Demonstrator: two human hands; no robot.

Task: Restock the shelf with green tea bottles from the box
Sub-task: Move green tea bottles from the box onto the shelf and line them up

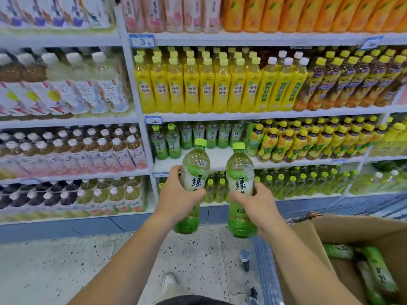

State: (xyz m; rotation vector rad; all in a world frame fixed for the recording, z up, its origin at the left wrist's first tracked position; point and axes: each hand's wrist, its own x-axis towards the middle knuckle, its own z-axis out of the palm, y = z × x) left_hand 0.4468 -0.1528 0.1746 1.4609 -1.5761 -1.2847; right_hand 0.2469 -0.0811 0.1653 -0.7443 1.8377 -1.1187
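My left hand (176, 199) grips one green tea bottle (193, 170) round its middle, and my right hand (257, 205) grips a second green tea bottle (240, 172). Both bottles are upright with lime caps, held side by side in front of the shelf (220, 158). That white shelf board has a bare patch at its front, with several green tea bottles (174, 142) standing at its left and back. The brown cardboard box (330, 234) stands open at the lower right, with more green tea bottles (378, 267) lying inside.
Yellow and brown drink bottles (308, 142) fill the same shelf to the right. Shelves above, below and to the left are packed with other drinks. A speckled floor (66, 271) lies below, with my shoe (168, 282) on it.
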